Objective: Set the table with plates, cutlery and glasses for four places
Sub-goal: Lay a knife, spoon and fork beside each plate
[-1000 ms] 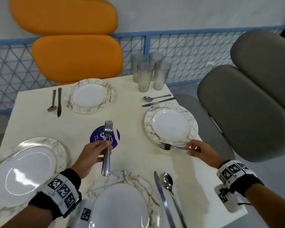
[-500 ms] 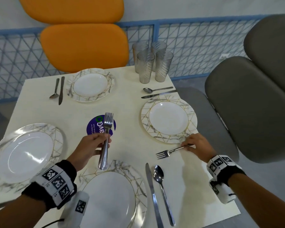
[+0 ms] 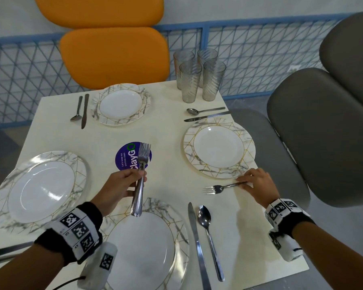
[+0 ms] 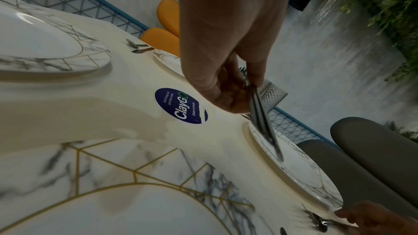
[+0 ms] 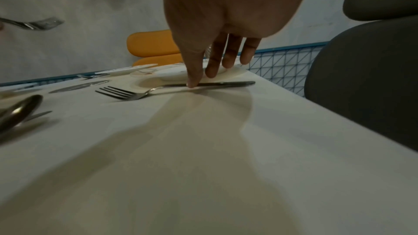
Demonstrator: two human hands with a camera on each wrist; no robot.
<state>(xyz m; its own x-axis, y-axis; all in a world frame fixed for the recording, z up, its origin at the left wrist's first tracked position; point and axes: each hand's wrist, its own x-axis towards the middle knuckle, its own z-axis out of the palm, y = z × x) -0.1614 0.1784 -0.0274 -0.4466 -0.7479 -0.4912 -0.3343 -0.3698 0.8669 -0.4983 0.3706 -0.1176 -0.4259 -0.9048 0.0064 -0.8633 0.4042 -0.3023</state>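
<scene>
Four marbled plates stand on the white table (image 3: 166,185). My left hand (image 3: 134,181) grips a small bundle of forks (image 3: 142,164) upright above the purple sticker (image 3: 126,155); in the left wrist view the fingers (image 4: 226,96) pinch the handles (image 4: 264,124). A single fork (image 3: 216,188) lies flat just below the right plate (image 3: 189,143), tines pointing left. My right hand (image 3: 247,182) rests straight fingertips on its handle; the right wrist view shows one fingertip (image 5: 192,83) touching the fork (image 5: 126,93).
A knife (image 3: 197,243) and spoon (image 3: 205,216) lie right of the near plate (image 3: 155,206). Several glasses (image 3: 191,84) cluster at the far edge. A grey chair (image 3: 323,132) stands close on the right, an orange chair (image 3: 113,57) behind.
My right hand brought its fork off the right plate's rim and laid it on the table below the plate. My left hand kept hold of its forks.
</scene>
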